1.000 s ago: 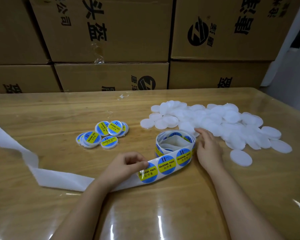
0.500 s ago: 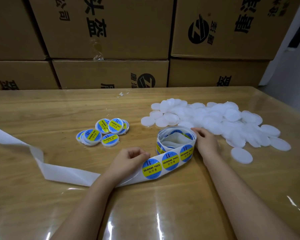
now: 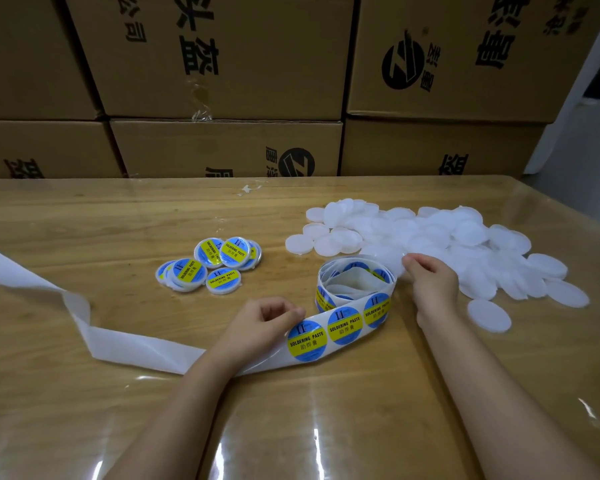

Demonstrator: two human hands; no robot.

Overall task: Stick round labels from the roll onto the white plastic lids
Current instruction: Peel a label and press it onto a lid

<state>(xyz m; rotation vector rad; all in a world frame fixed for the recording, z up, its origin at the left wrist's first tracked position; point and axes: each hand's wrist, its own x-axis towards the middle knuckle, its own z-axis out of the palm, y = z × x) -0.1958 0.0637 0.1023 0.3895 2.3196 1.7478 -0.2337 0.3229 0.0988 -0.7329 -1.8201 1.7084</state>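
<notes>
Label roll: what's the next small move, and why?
Probably peel the leading label off the liner with the left hand, which pinches the liner at that label's edge. No label is free yet, and the right hand is at the blank lids.

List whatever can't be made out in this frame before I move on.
Head view only:
- Right hand: whether it grips a lid or the roll; its curled fingers hide the contact.
- Strip: free end cut off by the left edge.
- Lid pile: count; lids overlap, white on white.
- Labelled lids: how many; some lie under others.
- Boxes: tops cut off by the upper edge.
</notes>
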